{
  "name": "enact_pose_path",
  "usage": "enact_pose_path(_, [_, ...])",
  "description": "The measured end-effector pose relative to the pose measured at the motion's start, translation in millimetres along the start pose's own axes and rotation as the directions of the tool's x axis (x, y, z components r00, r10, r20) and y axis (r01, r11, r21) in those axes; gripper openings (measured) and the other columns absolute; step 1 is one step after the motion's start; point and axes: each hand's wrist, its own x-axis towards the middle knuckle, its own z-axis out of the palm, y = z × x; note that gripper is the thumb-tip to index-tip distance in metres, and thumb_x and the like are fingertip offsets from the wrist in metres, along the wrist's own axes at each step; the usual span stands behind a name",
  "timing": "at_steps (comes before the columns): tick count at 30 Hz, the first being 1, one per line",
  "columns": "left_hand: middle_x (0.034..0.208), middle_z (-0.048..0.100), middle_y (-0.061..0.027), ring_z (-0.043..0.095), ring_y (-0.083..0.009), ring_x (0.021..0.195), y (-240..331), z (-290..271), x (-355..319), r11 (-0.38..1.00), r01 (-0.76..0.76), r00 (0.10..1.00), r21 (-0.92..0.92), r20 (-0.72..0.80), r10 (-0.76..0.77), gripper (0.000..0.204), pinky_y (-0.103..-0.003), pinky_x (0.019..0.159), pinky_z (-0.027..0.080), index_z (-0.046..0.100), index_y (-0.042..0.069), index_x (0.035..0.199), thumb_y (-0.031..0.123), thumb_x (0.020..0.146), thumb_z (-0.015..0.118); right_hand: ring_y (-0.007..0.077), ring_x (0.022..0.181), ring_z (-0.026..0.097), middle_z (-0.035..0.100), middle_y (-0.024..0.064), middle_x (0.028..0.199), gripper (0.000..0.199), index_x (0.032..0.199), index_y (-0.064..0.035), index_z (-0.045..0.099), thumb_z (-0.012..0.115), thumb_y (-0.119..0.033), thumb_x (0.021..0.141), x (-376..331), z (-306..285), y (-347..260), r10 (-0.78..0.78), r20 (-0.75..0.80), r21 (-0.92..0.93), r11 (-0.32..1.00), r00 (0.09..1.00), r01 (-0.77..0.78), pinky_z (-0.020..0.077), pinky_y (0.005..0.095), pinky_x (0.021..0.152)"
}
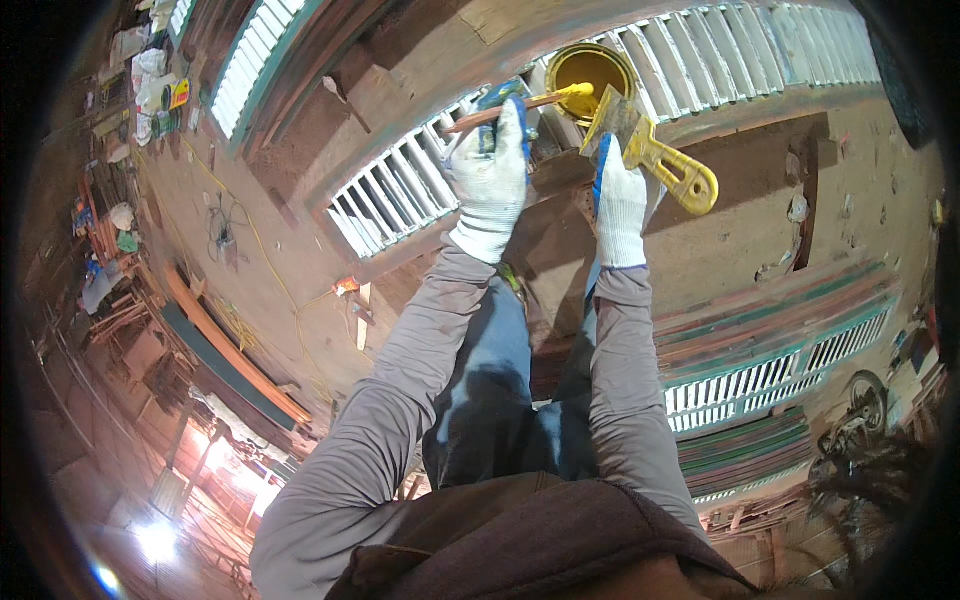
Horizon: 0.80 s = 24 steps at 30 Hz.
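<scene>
My left hand [488, 185], in a white work glove with blue coating, is closed around a reddish wooden stick [508, 112]. The stick's tip carries a yellow paste and is over the near left of a round tin [552, 72] with yellow-brown stuff inside. In my right hand [622, 200], gloved alike, is a putty knife [672, 172] with a yellow handle pointing off to the right. Its wide blade, smeared yellow, is beside the tin's near right rim, close to the stick's tip. Some right-hand fingers are hidden behind the knife.
The tin stands on a long slatted panel [395, 200] with white-edged louvres, lying across in front of me. Another louvred panel [735, 395] and stacked boards [745, 455] lie at the right. Long planks [235, 345], a yellow cord [262, 235] and containers [165, 95] are at the left.
</scene>
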Motion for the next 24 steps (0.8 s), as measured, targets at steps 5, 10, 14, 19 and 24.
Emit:
enact_pose_path(5, [0.09,0.068,-0.0016,0.056,-0.003,0.067,-6,-3,-11,0.999,-0.022,0.998,0.045,0.067,0.019,0.02,-0.019,0.057,0.044,0.066,0.0,0.113,0.009,0.095,0.064,0.0332,0.071,0.066,0.067,0.018,0.085,0.032,0.127,-0.0052,0.058,0.053,-0.011,0.096,3,17,-6,-0.062,-0.095,-0.024,0.998,0.994,0.06,0.052,0.041,0.062])
enact_pose_path(10, [0.094,0.07,-0.0176,0.069,-0.035,0.081,-10,6,-27,0.817,-0.464,0.886,0.342,0.171,0.431,0.016,-0.039,0.072,0.055,0.07,0.003,0.099,0.008,0.083,0.07,0.0335,0.067,0.065,0.064,0.0215,0.081,0.035,0.129,-0.0039,0.053,0.053,-0.009,0.095,2,33,7,0.019,-0.153,0.174,0.985,0.988,0.008,0.0511,0.0401,0.06])
enact_pose_path(14, [0.091,0.071,-0.016,0.069,-0.0298,0.078,-24,12,-36,0.721,-0.593,0.805,0.358,0.267,0.53,0.017,-0.036,0.071,0.053,0.07,0.002,0.103,0.011,0.089,0.067,0.0177,0.063,0.063,0.066,0.008,0.081,0.024,0.11,-0.002,0.065,0.063,-0.019,0.094,9,25,9,0.423,-0.021,0.735,0.621,0.906,-0.272,0.0477,0.0311,0.055])
enact_pose_path(19, [0.095,0.07,-0.017,0.067,-0.0307,0.083,-41,10,-13,0.869,-0.309,0.937,0.386,0.281,0.208,0.022,-0.036,0.076,0.053,0.07,0.004,0.107,0.019,0.092,0.065,0.0142,0.073,0.067,0.07,0.0074,0.097,0.029,0.109,0.0018,0.067,0.07,-0.019,0.09,1,-11,4,0.428,0.306,0.943,-0.013,0.85,-0.333,0.0521,0.0248,0.059])
enact_pose_path(24, [0.14,0.038,-0.0304,0.047,-0.0436,0.123,-64,-5,20,0.622,-0.29,0.953,0.727,0.279,0.119,0.081,-0.045,0.108,0.038,0.041,-0.009,0.135,0.039,0.079,0.073,0.0133,0.094,0.065,0.067,0.0116,0.114,0.031,0.122,0.0013,0.063,0.064,-0.01,0.093,-55,-10,50,0.3,0.195,0.787,0.52,0.934,-0.332,0.053,0.0268,0.08])
